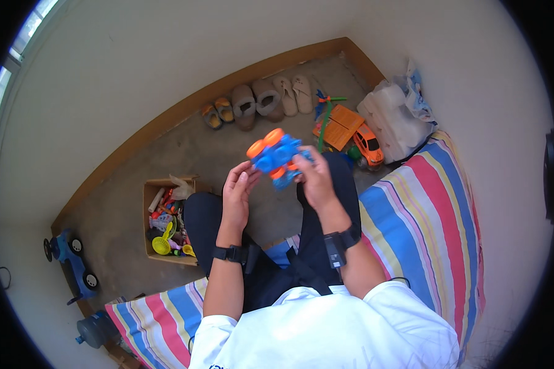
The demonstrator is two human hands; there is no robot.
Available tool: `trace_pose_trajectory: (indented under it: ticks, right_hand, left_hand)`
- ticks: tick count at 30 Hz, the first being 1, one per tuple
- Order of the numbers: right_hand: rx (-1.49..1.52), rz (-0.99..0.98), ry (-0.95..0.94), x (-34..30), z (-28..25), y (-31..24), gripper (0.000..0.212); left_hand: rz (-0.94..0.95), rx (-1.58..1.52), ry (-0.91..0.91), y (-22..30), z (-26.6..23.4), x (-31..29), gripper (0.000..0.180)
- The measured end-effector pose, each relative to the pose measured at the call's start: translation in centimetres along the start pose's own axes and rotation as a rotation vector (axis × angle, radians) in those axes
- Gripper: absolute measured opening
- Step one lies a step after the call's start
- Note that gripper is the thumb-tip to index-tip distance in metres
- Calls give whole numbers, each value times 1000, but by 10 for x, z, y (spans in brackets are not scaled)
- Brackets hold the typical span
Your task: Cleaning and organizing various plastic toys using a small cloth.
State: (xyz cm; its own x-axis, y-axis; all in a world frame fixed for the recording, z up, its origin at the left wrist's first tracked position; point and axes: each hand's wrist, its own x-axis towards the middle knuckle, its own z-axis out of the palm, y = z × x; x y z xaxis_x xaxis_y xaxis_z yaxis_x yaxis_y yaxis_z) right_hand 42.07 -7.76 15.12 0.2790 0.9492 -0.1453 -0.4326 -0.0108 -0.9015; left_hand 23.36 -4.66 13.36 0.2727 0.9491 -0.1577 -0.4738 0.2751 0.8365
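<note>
A blue toy car (276,154) with orange wheels is held up between my knees, tilted. My right hand (317,181) grips its right side, with thumb and fingers closed around the blue body. At its lower left edge my left hand (237,187) has its fingers curled, the fingertips against the toy. Fingers and toy overlap, so part of the underside is hidden. Both wrists wear black bands.
A cardboard box (149,247) of mixed toys stands left of my knee. Slippers (244,109) line the far wall. An orange toy car (369,145) and white plastic packaging (395,117) lie right. A blue ride-on toy (74,264) stands far left. I sit on striped cloth (406,203).
</note>
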Motion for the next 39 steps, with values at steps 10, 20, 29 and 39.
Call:
trace_pose_trajectory:
  ticks: [10, 20, 29, 39]
  right_hand:
    - [322, 151, 555, 63, -198, 1, 24]
    - [-485, 390, 612, 66, -327, 115, 24]
    - [-600, 466, 650, 99, -400, 152, 27]
    - [-614, 323, 723, 126, -332, 146, 48]
  left_hand:
    - [158, -532, 64, 66, -76, -32, 29]
    - [-18, -190, 924, 14, -271, -117, 30]
    - [-334, 55, 1217, -73, -304, -159, 33]
    - [-218, 1182, 1356, -57, -366, -151, 60]
